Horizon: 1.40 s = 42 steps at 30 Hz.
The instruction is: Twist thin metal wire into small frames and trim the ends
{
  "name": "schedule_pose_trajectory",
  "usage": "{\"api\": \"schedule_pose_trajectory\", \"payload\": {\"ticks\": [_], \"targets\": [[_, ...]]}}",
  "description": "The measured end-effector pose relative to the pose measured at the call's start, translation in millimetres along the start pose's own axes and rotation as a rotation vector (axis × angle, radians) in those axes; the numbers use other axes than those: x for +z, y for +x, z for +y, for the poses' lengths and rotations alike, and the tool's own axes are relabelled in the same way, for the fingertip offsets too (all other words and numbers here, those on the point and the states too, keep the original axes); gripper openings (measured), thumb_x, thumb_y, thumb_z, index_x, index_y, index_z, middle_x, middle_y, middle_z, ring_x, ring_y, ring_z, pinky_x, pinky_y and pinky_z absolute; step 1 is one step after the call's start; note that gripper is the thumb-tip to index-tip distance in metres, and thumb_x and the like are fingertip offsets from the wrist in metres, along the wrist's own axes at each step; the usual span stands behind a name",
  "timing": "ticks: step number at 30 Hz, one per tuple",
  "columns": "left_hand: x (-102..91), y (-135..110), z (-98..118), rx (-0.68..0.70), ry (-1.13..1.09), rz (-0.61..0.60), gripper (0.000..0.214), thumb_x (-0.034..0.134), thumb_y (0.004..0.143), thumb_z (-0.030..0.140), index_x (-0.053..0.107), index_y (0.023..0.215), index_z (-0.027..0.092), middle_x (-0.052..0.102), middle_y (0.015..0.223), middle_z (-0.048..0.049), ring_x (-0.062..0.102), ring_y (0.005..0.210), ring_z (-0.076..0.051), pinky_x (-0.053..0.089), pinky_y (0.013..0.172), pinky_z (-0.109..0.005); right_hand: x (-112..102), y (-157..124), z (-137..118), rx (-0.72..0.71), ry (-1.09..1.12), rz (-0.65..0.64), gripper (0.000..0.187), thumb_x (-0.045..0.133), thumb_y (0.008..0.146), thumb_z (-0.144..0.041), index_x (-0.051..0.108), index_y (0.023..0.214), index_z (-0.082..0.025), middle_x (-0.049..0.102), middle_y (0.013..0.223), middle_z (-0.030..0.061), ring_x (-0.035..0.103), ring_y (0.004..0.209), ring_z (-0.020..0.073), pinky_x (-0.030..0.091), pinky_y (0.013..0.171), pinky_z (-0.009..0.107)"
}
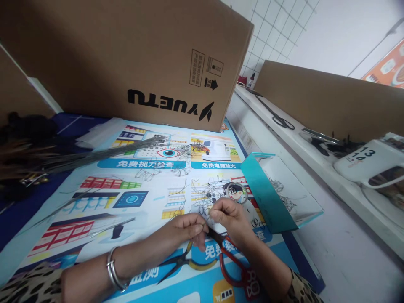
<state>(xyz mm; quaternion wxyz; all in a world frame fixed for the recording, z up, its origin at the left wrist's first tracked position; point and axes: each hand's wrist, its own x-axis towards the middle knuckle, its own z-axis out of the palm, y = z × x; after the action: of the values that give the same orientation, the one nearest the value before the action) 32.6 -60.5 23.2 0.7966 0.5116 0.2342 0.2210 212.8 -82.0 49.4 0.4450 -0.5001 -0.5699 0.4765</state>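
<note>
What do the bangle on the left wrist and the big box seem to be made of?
The bangle looks like polished silvery metal, probably: it gleams with bright highlights. The box looks like brown cardboard, matte, with black print on it.

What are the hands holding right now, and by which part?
A thin wire, pinched between the fingertips of the left hand and the right hand; too small to tell at which part.

Around my hands on the mat

My left hand (186, 229) and right hand (230, 219) meet on the mat (94, 235). Pliers (181, 261) lie at six, scissors (233, 269) at five, wire bundle (104, 153) at ten, cardboard box (126, 54) behind at twelve, open carton (263, 191) at two.
</note>
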Motion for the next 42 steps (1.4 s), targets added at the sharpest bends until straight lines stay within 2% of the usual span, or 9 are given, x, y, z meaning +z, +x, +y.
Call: {"api": "schedule_pose_trajectory", "payload": {"ticks": [7,10,14,18,21,25,29,35,42], "targets": [[-8.5,5.0,0.5,0.018,0.172,0.071,0.022,0.058,0.079,0.034,0.064,0.073,0.014,0.065,0.073,-0.0021,0.056,0.072,-0.015,0.040,0.069,-0.025,5.5,-1.0,2.2,-0.118,-0.184,-0.041,0.015,0.060,0.077,-0.026,0.057,0.066,-0.016,0.055,0.064,-0.0008,0.051,0.062,0.0117,0.040,0.060,0.024],[-6.4,5.8,-0.2,-0.016,0.033,0.110,0.017,0.062,0.076,0.031,0.064,0.074,0.014,0.064,0.068,-0.0011,0.057,0.067,-0.014,0.042,0.068,-0.025,6.7,-0.9,6.2,-0.138,-0.212,-0.018,0.016,0.060,0.078,-0.027,0.057,0.067,-0.016,0.054,0.065,-0.0006,0.051,0.063,0.0118,0.039,0.059,0.024],[-3.3,3.0,5.1,-0.119,-0.175,0.114,0.020,0.066,0.073,0.030,0.064,0.081,0.012,0.066,0.076,-0.0048,0.060,0.071,-0.015,0.044,0.069,-0.026,8.6,-0.6,8.6,-0.152,-0.214,-0.014,0.014,0.060,0.078,-0.027,0.057,0.069,-0.016,0.054,0.067,-0.0003,0.051,0.064,0.0121,0.040,0.061,0.024],[-3.4,0.8,8.3,-0.177,-0.203,0.114,0.022,0.067,0.071,0.032,0.062,0.077,0.011,0.065,0.075,-0.0055,0.055,0.060,-0.011,0.041,0.059,-0.022,10.9,0.3,6.9,-0.143,-0.185,-0.035,0.013,0.060,0.078,-0.024,0.056,0.068,-0.016,0.053,0.066,-0.0007,0.051,0.066,0.0122,0.040,0.062,0.024],[-1.1,1.1,6.8,-0.140,-0.146,0.155,0.020,0.065,0.073,0.031,0.058,0.071,0.013,0.060,0.066,-0.0011,0.043,0.050,-0.006,0.031,0.048,-0.018,11.9,0.3,5.7,-0.110,-0.160,-0.018,0.013,0.060,0.077,-0.022,0.055,0.066,-0.017,0.052,0.064,-0.0014,0.049,0.063,0.0117,0.039,0.060,0.023],[6.1,0.1,3.8,-0.086,-0.084,0.220,0.021,0.058,0.077,0.031,0.051,0.066,0.015,0.050,0.056,0.0037,0.034,0.048,-0.006,0.021,0.046,-0.018,12.4,-1.3,7.6,-0.108,-0.192,0.003,0.014,0.059,0.077,-0.020,0.055,0.065,-0.016,0.052,0.064,-0.0012,0.049,0.063,0.0120,0.039,0.060,0.023],[10.1,-3.3,-0.8,-0.048,-0.032,0.233,0.023,0.055,0.079,0.034,0.049,0.066,0.015,0.046,0.057,0.0041,0.031,0.049,-0.007,0.021,0.047,-0.020,11.0,-2.2,9.5,-0.150,-0.284,-0.030,0.013,0.059,0.077,-0.019,0.057,0.065,-0.016,0.053,0.065,-0.0007,0.051,0.066,0.0124,0.038,0.063,0.024],[12.1,-7.9,-5.0,-0.065,0.015,0.222,0.029,0.053,0.079,0.040,0.046,0.064,0.016,0.033,0.051,0.0072,0.024,0.048,-0.008,0.017,0.046,-0.021,4.1,-2.4,4.5,-0.147,-0.346,-0.184,0.014,0.058,0.079,-0.017,0.056,0.065,-0.016,0.053,0.065,-0.0017,0.051,0.064,0.0108,0.038,0.062,0.022],[14.2,-9.1,3.3,-0.054,0.036,0.204,0.031,0.055,0.077,0.044,0.049,0.065,0.016,0.034,0.053,0.0066,0.025,0.049,-0.008,0.019,0.046,-0.021,0.8,-3.2,-8.1,-0.125,-0.371,-0.232,0.013,0.057,0.079,-0.016,0.057,0.066,-0.017,0.053,0.066,-0.0017,0.051,0.065,0.0114,0.037,0.061,0.023]]}}
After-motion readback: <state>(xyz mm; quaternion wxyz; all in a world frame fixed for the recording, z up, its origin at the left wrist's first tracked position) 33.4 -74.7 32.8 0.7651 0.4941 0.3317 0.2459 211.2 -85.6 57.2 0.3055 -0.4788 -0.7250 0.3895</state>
